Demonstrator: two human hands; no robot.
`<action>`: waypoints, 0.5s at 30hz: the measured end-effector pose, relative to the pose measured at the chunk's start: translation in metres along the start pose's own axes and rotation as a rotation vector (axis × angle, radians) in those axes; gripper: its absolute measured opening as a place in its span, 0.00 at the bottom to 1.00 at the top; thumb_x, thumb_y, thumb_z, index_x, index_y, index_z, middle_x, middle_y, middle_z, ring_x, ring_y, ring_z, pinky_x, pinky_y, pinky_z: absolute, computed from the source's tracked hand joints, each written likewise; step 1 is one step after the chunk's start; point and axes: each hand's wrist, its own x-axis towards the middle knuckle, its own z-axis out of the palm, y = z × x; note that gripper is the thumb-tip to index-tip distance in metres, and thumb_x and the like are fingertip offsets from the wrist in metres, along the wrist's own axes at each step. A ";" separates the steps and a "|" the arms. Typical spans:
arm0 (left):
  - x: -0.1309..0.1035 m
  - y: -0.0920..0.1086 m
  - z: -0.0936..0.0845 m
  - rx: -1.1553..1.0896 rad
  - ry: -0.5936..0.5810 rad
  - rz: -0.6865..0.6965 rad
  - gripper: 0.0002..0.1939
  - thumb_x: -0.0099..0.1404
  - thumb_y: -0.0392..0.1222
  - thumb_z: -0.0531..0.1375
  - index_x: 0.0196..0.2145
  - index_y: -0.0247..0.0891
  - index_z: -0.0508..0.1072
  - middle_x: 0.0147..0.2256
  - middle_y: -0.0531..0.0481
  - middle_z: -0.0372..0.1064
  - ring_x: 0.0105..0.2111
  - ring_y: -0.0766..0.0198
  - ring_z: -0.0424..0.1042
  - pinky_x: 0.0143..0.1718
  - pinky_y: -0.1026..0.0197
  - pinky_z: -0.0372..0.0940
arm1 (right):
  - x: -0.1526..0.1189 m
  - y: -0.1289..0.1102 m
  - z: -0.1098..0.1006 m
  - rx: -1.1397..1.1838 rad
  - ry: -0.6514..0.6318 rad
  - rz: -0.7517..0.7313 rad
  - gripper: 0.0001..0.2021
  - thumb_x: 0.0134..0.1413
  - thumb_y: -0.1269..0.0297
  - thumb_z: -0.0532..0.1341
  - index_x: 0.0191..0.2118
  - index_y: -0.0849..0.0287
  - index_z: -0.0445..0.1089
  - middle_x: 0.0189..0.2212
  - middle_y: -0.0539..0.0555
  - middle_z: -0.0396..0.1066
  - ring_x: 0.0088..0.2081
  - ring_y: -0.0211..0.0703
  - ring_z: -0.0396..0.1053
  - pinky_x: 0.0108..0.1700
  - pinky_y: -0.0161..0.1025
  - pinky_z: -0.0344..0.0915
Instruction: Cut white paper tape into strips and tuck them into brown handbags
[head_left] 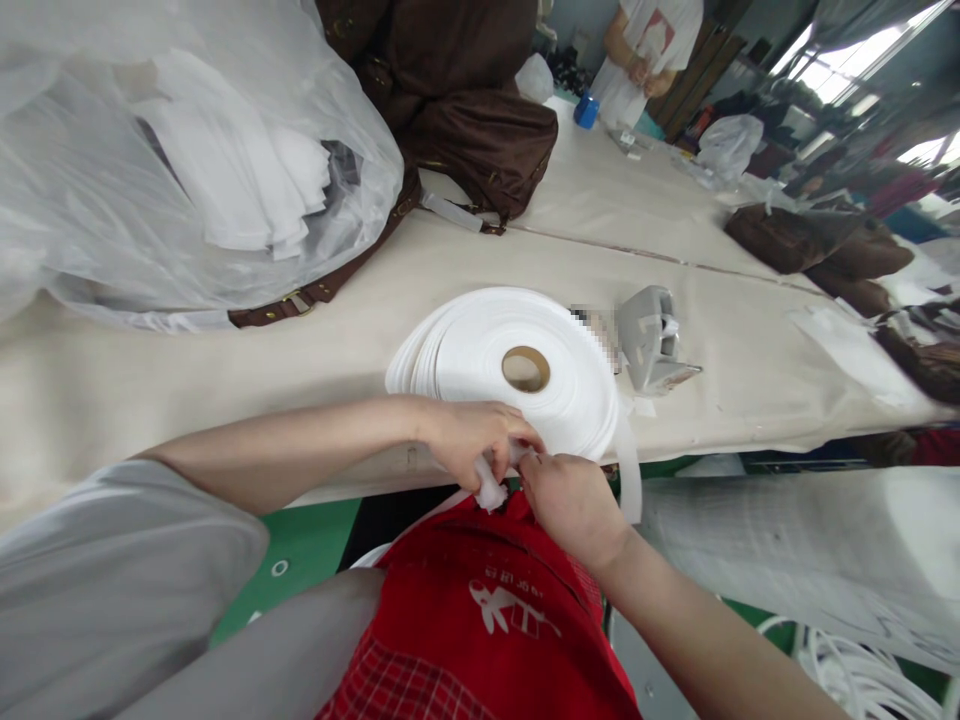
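Note:
My left hand (472,437) is closed around a crumpled, translucent white strip (491,488) in front of my red apron (487,600). Close beside it, my right hand (574,503) pinches the same white material, its fingertips nearly meeting those of the left. Just beyond both hands, a large roll of white strip material (480,350) lies flat on the table, with a cardboard core (526,369) in its middle. A loose white tail (628,470) hangs over the table edge to the right of the roll.
A grey tape dispenser (646,335) stands right of the roll on the cream-covered table (337,365). At left, a big clear plastic bag (300,60) holds white pieces, with brown bags (480,130) behind it. Another person (645,60) stands across the table. Plastic-wrapped material (795,550) sits at lower right.

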 end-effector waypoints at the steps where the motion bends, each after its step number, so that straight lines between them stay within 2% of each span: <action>1: 0.000 0.001 -0.001 0.001 -0.012 0.002 0.09 0.42 0.32 0.68 0.25 0.40 0.80 0.56 0.48 0.66 0.50 0.52 0.66 0.55 0.53 0.58 | -0.002 0.001 -0.001 0.009 -0.005 0.014 0.09 0.62 0.72 0.54 0.38 0.62 0.71 0.32 0.59 0.77 0.33 0.49 0.76 0.30 0.38 0.64; 7: 0.001 0.002 -0.002 0.026 -0.047 -0.035 0.12 0.42 0.32 0.68 0.28 0.40 0.81 0.57 0.46 0.64 0.52 0.48 0.66 0.57 0.49 0.57 | -0.027 0.008 -0.013 0.125 -0.057 0.056 0.04 0.57 0.64 0.61 0.34 0.57 0.72 0.30 0.53 0.78 0.32 0.46 0.76 0.31 0.36 0.62; 11: 0.001 0.002 -0.002 0.016 -0.033 -0.049 0.11 0.43 0.32 0.67 0.28 0.41 0.81 0.57 0.48 0.65 0.51 0.48 0.66 0.56 0.49 0.57 | -0.036 0.012 -0.015 0.192 0.022 0.103 0.05 0.59 0.62 0.59 0.36 0.55 0.72 0.32 0.52 0.78 0.34 0.43 0.75 0.32 0.36 0.60; 15: 0.002 0.003 -0.002 0.027 -0.044 -0.052 0.12 0.42 0.33 0.68 0.29 0.41 0.81 0.56 0.47 0.64 0.51 0.49 0.66 0.55 0.50 0.58 | -0.034 0.013 -0.015 0.167 0.104 0.130 0.06 0.60 0.62 0.59 0.38 0.56 0.71 0.32 0.52 0.78 0.34 0.44 0.75 0.32 0.37 0.57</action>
